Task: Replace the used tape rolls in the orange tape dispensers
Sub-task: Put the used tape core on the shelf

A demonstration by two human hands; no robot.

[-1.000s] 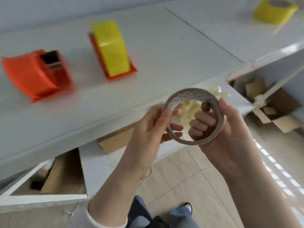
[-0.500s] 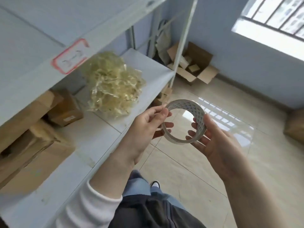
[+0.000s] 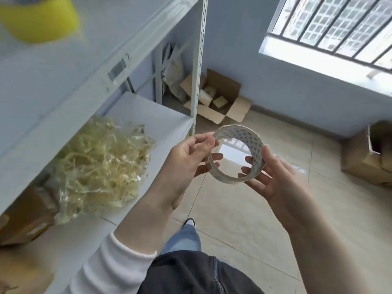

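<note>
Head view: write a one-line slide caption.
Left hand and right hand hold an empty tape core beside the white shelf.

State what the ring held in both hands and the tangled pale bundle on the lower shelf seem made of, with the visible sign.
The ring looks like matt off-white cardboard: a thin wall with a printed lattice inside. The bundle seems to be glossy, translucent yellowish plastic strips, perhaps used tape: it glints and crinkles.

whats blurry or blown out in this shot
Head view: the yellow roll at top left is smeared by blur. The window sill is blown white and throws glare on the floor. The core, left hand and right hand are fairly sharp. The wide-angle lens tilts the shelf post.
</note>
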